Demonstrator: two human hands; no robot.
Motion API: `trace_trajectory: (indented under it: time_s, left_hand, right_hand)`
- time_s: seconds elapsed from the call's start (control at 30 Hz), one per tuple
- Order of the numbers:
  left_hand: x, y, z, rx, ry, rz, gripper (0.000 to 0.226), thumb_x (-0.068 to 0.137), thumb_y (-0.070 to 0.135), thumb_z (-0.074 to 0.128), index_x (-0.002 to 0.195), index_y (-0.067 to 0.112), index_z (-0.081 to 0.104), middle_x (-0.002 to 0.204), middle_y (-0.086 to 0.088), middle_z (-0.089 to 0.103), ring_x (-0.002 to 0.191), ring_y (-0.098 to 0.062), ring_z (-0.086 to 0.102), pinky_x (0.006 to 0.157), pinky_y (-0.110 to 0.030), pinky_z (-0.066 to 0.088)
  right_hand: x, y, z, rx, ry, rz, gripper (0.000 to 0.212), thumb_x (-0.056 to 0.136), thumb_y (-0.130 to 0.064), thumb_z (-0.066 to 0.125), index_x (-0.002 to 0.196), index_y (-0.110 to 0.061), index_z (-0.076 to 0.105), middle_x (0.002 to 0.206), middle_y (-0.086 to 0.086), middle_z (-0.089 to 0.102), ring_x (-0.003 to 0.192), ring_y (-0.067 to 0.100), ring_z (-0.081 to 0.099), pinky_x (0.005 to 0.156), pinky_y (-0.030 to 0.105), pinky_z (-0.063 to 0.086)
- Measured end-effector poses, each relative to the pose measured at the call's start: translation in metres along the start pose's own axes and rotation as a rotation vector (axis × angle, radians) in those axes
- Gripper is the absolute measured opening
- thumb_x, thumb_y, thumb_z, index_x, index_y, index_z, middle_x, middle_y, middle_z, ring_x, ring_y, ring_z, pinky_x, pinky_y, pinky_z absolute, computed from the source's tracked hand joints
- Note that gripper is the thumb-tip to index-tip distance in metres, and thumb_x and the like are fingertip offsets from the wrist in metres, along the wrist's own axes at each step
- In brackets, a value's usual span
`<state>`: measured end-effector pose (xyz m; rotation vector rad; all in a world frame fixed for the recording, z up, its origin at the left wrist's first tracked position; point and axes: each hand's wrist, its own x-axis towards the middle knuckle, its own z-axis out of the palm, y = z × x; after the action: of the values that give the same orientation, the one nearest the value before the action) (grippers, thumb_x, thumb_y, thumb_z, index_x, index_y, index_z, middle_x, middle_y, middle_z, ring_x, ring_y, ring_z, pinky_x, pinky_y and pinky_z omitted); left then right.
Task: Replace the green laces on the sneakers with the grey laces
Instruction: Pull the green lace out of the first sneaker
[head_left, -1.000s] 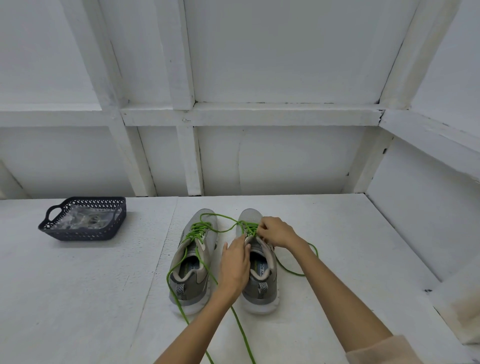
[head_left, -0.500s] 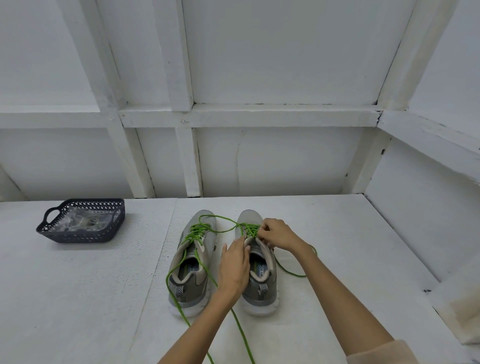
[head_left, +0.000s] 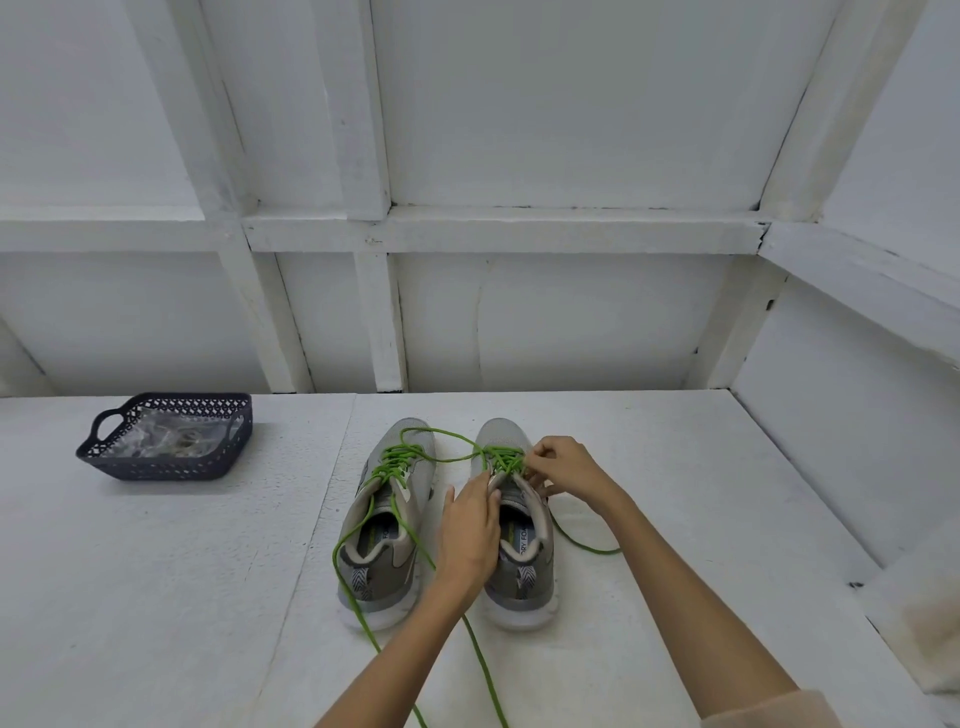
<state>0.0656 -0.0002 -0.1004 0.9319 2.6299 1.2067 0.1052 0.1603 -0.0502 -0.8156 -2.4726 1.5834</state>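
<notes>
Two grey sneakers stand side by side, toes pointing away: the left sneaker (head_left: 387, 525) and the right sneaker (head_left: 524, 577), both threaded with green laces (head_left: 400, 460) whose loose ends trail toward me. My left hand (head_left: 470, 530) rests on the right sneaker's inner collar, its fingertips holding the tongue edge. My right hand (head_left: 563, 467) pinches the green lace at the right sneaker's upper eyelets. A dark blue basket (head_left: 171, 467) at the far left holds a clear bag whose contents look like pale laces.
The white table (head_left: 156, 597) is closed in by a white framed wall behind and a white side wall (head_left: 831, 441) on the right. A loose green lace loop (head_left: 587, 545) lies to the right of the right sneaker.
My right hand's fingers have worked slightly on the lace at the right sneaker's eyelets. My left hand stays on the collar. The sneakers have not moved.
</notes>
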Motion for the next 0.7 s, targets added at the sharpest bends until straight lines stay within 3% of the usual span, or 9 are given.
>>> trace_trajectory:
  time_s: [0.13,0.3,0.37,0.5,0.6,0.7]
  left_hand:
    - [0.001,-0.001,0.000,0.018,-0.003,-0.006,0.035,0.104,0.022,0.032,0.132,0.019,0.052,0.124,0.003,0.063,0.118,-0.018,0.054,0.116,-0.032,0.016]
    - [0.002,-0.004,0.003,0.017,-0.003,-0.006,0.037,0.104,0.023,0.032,0.135,0.019,0.051,0.129,0.004,0.061,0.123,-0.015,0.052,0.117,-0.030,0.013]
    - [0.002,-0.004,0.003,0.015,0.001,-0.005,0.036,0.103,0.023,0.032,0.133,0.020,0.052,0.127,0.004,0.062,0.120,-0.015,0.053,0.118,-0.031,0.014]
    - [0.001,-0.003,0.001,0.019,0.002,-0.001,0.036,0.104,0.023,0.032,0.133,0.019,0.052,0.128,0.004,0.061,0.121,-0.014,0.052,0.117,-0.031,0.015]
    - [0.001,-0.002,0.002,0.007,0.003,0.001,0.035,0.103,0.021,0.033,0.132,0.021,0.053,0.128,0.006,0.061,0.121,-0.014,0.052,0.117,-0.031,0.015]
    - [0.000,-0.002,0.001,-0.007,0.008,-0.005,0.034,0.103,0.020,0.034,0.130,0.020,0.054,0.125,0.005,0.062,0.119,-0.015,0.054,0.118,-0.033,0.017]
  right_hand:
    - [-0.003,0.001,-0.004,0.010,-0.070,-0.023,0.012,0.084,-0.003,0.066,0.072,-0.006,0.065,0.071,0.011,0.062,0.063,0.016,0.061,0.061,0.025,0.053]
    - [-0.004,0.008,0.004,0.162,0.132,-0.014,0.016,0.091,-0.010,0.059,0.083,0.003,0.062,0.084,0.017,0.066,0.072,0.018,0.061,0.064,0.035,0.059]
    - [-0.004,0.013,0.009,0.143,0.161,-0.008,0.023,0.089,-0.017,0.063,0.086,0.005,0.065,0.083,0.011,0.065,0.074,0.016,0.058,0.069,0.038,0.057]
    - [-0.006,0.018,0.012,0.084,0.127,-0.048,0.015,0.083,-0.020,0.073,0.076,-0.006,0.071,0.074,0.005,0.064,0.072,0.015,0.054,0.069,0.032,0.047]
    - [-0.006,0.019,0.010,0.150,0.224,-0.052,0.012,0.086,-0.018,0.071,0.085,-0.007,0.072,0.085,0.003,0.068,0.082,0.014,0.059,0.078,0.031,0.046]
    - [-0.010,0.020,0.012,0.222,0.217,-0.015,0.017,0.089,-0.021,0.069,0.089,-0.005,0.072,0.086,0.001,0.068,0.081,0.012,0.059,0.071,0.026,0.045]
